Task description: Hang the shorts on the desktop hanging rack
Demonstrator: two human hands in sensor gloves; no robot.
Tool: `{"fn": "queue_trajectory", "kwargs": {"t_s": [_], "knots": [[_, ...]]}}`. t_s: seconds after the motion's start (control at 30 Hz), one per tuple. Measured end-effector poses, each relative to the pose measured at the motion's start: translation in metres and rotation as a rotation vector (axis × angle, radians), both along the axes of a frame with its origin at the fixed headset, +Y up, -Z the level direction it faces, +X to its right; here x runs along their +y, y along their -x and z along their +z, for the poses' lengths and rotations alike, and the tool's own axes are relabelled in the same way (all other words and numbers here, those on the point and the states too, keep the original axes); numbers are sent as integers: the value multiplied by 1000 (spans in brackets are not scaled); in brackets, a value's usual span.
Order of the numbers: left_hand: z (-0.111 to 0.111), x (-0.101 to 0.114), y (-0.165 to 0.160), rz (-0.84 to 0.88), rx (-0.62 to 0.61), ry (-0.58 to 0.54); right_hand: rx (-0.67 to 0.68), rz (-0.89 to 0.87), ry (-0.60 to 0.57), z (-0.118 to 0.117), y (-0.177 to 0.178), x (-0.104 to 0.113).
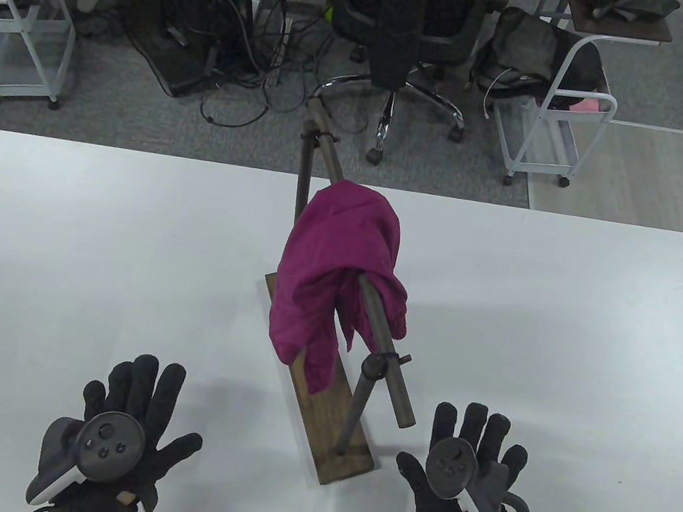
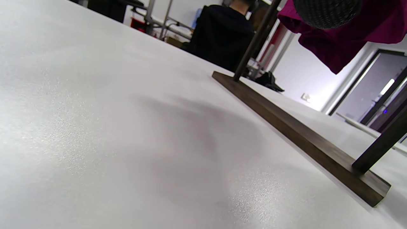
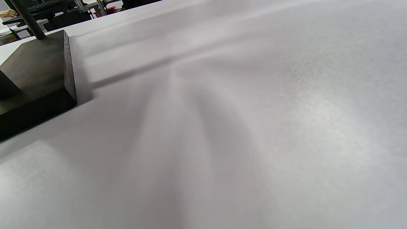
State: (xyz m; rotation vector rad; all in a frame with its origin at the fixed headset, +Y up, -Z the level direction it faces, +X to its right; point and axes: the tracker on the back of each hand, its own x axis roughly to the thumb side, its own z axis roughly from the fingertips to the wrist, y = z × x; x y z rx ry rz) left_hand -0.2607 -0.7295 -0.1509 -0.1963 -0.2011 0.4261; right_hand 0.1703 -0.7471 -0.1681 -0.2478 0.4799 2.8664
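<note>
Magenta shorts (image 1: 333, 268) hang draped over the dark horizontal bar (image 1: 383, 356) of a desktop rack with a wooden base (image 1: 341, 447) in the table's middle. The shorts also show in the left wrist view (image 2: 349, 41), above the base (image 2: 302, 136). My left hand (image 1: 134, 418) lies flat on the white table, fingers spread, empty, to the left of the rack's near end. My right hand (image 1: 470, 464) lies flat with fingers spread, empty, to the right of the near end. The base's corner shows in the right wrist view (image 3: 38, 73). One left fingertip (image 2: 324, 12) shows at the top of the left wrist view.
The white table (image 1: 50, 257) ends at a far edge, beyond which stand an office chair (image 1: 409, 23), white wire carts (image 1: 556, 122) and cables on the floor. The rack's upright posts (image 1: 358, 404) stand between my hands.
</note>
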Motion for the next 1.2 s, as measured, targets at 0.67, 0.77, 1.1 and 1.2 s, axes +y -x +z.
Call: {"fn": "queue_trajectory", "kwargs": {"t_s": [0.67, 0.77, 1.1, 1.2], "knots": [[0, -6, -2, -52, 10, 28, 10, 7, 16, 0, 1, -2], [0, -6, 0, -49, 17, 35, 12, 7, 26, 0, 2, -3], [2, -5, 1, -28, 10, 32, -8, 18, 39, 0, 1, -4], [2, -5, 2, -17, 15, 34, -8, 20, 45, 0, 1, -5]]}}
